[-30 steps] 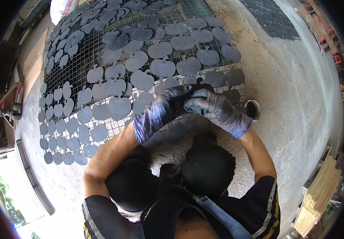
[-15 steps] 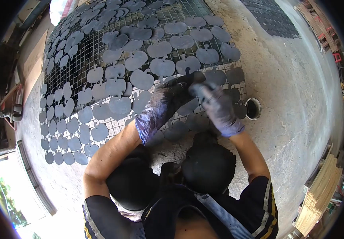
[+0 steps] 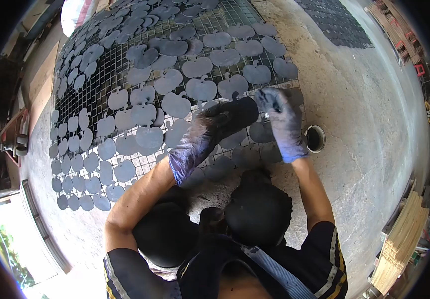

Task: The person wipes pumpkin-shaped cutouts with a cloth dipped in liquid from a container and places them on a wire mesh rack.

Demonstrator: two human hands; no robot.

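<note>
My left hand (image 3: pixel 201 133), in a stained purple glove, grips a dark pumpkin-shaped plate (image 3: pixel 244 112) with a short curved stem. It is held over the near right part of a wire mesh (image 3: pixel 106 74) covered in similar grey plates. My gloved right hand (image 3: pixel 280 115) is raised just right of the held plate, apart from it. Its fingers are curled together, blackened at the tips. A small dark thing may be in them, but I cannot make it out. Beside my right wrist, a round container with dark contents (image 3: pixel 315 138) stands on the floor.
More dark plates (image 3: pixel 334 22) lie in rows at the upper right. Stacked wood strips (image 3: pixel 399 239) lie at the right edge. A white sack (image 3: pixel 75 17) stands at the top left. My knees (image 3: pixel 258 212) are bent close to the mesh's near edge.
My right hand has moved right and away from the plate, which it was over or against before. My left hand keeps hold of the plate in nearly the same place.
</note>
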